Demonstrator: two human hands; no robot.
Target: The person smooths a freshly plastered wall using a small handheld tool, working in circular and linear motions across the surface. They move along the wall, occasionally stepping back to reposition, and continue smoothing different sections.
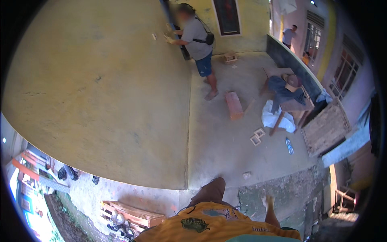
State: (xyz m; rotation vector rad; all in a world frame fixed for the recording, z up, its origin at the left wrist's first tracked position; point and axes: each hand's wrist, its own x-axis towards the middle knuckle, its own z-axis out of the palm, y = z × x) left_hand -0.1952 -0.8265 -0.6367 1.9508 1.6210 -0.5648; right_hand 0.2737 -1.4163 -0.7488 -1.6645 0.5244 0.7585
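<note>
Right of the orange shirt [201,221], has the right hand [269,199] low over the stained ground [296,184], too small and blurred to tell whether open, closed or gripping anything. Shows no left hand. Ahead and to the left of the right hand, on the grey floor [223,151], a small pale lump [247,175]: apart from the grip, with no clear long axis.

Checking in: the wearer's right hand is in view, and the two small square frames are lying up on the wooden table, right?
Not quite: the head view shows the two small square frames on the floor. The right hand is in view.
</note>
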